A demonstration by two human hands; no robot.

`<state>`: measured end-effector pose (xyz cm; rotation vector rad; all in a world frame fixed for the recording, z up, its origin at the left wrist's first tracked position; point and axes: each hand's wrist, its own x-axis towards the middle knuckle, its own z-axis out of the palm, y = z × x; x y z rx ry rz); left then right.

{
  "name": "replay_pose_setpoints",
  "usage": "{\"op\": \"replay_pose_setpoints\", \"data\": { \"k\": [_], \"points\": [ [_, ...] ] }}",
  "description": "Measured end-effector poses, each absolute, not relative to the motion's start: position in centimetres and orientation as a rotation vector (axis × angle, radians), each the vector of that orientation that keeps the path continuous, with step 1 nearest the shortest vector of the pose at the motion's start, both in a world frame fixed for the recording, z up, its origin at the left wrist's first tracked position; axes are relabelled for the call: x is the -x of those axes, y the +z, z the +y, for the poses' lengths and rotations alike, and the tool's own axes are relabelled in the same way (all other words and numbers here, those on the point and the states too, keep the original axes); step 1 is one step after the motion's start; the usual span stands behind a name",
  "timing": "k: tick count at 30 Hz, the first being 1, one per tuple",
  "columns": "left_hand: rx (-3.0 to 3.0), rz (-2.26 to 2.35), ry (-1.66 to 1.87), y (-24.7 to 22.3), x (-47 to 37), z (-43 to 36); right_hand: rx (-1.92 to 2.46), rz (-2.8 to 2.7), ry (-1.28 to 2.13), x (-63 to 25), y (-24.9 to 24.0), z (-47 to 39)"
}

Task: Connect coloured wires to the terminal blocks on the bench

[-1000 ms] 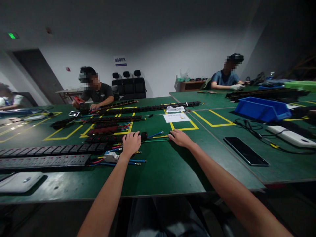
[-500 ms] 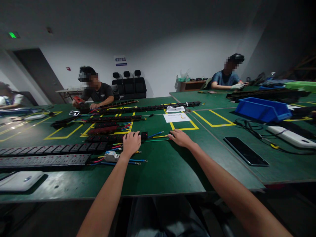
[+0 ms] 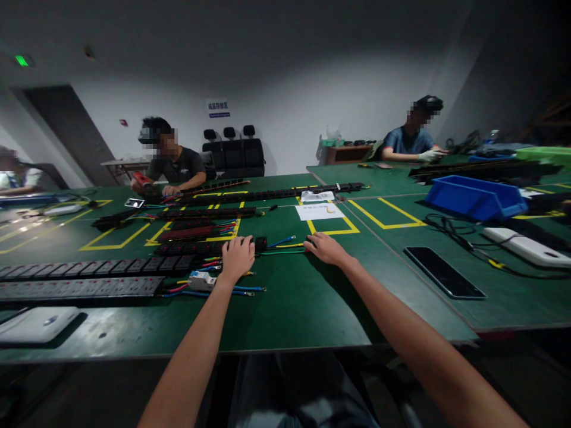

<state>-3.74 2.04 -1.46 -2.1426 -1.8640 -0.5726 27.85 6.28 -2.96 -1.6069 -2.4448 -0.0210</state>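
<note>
My left hand [image 3: 238, 260] lies over the right end of a black socket strip [image 3: 260, 244], its fingers curled across the strip's top. From that end blue, yellow and green wires run out to the right. My right hand [image 3: 328, 248] has its fingertips closed at the far end of the green wire [image 3: 285, 252], beside the yellow wire's tip. The blue wire [image 3: 282, 242] lies free, a ring terminal at its end. Just below my left wrist is a small white-grey breaker-like block [image 3: 201, 280] with coloured wires.
Long grey socket strips [image 3: 80, 288] lie at left, behind a white device [image 3: 40, 325]. A phone [image 3: 444, 273], a white power bank [image 3: 526, 246] with cables and a blue bin [image 3: 475, 199] stand right. Ahead lies a paper sheet [image 3: 319, 212]. Across the table, a person [image 3: 178, 166] holds a red tool.
My hands keep nearly the same place and grip on the strip and wire. The co-worker at left has shifted slightly.
</note>
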Motion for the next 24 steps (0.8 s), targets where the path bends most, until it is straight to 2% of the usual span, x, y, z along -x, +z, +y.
{"op": "replay_pose_setpoints", "data": {
  "k": [24],
  "points": [
    [2.146,-1.868,-0.594,-1.49,3.71,2.01,1.608,-2.443,-0.018,-27.85,-2.95,6.19]
  ]
}}
